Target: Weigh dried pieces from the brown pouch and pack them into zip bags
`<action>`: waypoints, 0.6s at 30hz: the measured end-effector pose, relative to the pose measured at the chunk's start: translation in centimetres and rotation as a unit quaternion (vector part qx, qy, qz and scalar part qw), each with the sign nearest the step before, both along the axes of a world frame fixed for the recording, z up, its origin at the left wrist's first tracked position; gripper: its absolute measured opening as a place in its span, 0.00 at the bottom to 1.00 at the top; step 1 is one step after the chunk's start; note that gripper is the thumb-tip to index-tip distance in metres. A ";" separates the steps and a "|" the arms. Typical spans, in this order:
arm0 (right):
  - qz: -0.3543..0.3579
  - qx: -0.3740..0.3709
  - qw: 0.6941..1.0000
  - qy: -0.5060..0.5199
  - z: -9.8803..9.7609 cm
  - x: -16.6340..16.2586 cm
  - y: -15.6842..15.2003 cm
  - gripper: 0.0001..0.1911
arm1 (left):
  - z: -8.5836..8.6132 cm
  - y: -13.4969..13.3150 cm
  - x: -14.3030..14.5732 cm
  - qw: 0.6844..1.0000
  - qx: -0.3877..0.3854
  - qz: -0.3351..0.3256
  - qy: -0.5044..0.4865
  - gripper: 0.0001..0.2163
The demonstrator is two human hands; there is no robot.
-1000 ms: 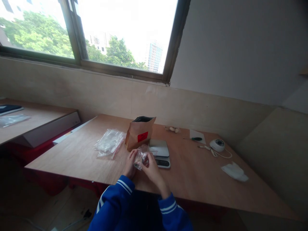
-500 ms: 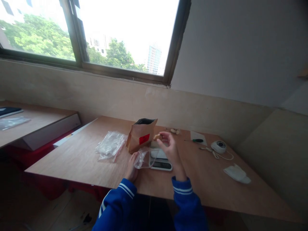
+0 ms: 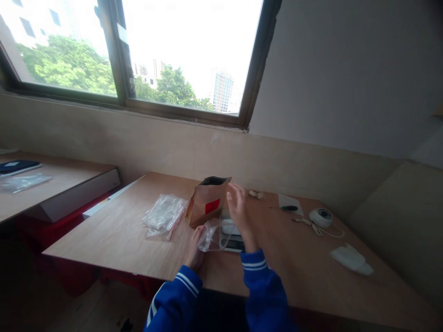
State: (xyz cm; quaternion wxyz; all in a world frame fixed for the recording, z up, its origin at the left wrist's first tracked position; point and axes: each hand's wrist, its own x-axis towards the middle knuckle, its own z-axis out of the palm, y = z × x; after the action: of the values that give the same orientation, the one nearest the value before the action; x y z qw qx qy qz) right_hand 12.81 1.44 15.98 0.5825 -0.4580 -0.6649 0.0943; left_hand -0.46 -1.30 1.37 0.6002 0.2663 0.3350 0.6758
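My left hand [image 3: 195,246] is closed on the edge of a clear plastic bag [image 3: 210,236], which hangs partly over a white digital scale [image 3: 232,243]. Behind the bag stands an upright brown paper pouch [image 3: 204,203] with a red label and a dark open mouth. My right hand [image 3: 238,207] is raised at the pouch's right side, above the scale. Its thumb and fingers are apart, and I see nothing between them. The hand and the plastic bag cover part of the scale.
A pile of clear plastic bags [image 3: 164,215] lies left of the pouch. Small pale pieces [image 3: 255,194] lie near the wall. To the right are a screwdriver [image 3: 289,208] on white paper, a white dome camera [image 3: 320,217] with cable, and a crumpled white wrapper [image 3: 351,259].
My right hand has moved up and left to the pouch's side; the small tan piece it held no longer shows. My left hand keeps the plastic bag. The whole view has shifted slightly.
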 end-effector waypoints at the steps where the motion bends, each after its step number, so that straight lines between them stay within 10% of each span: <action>1: -0.013 -0.014 0.999 0.034 -1.2 0.2 -1.4 0.18 | 0.2 0.0 0.0 1.000 -0.006 -0.002 0.002 0.12; 9: -0.107 -0.231 0.912 0.323 -10.7 -3.3 -11.1 0.27 | 2.8 -1.3 -0.1 0.999 -0.043 -0.030 -0.009 0.14; 18: -0.009 -0.228 0.875 0.428 -10.6 -2.9 -11.7 0.32 | 5.7 -4.3 1.0 0.977 0.064 -0.029 0.202 0.14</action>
State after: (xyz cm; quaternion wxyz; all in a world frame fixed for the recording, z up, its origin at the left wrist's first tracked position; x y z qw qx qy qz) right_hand 9.89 -10.29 5.41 0.6907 -0.4988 -0.3064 0.4245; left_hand 0.58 -5.60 7.06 0.5215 0.4448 0.3975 0.6101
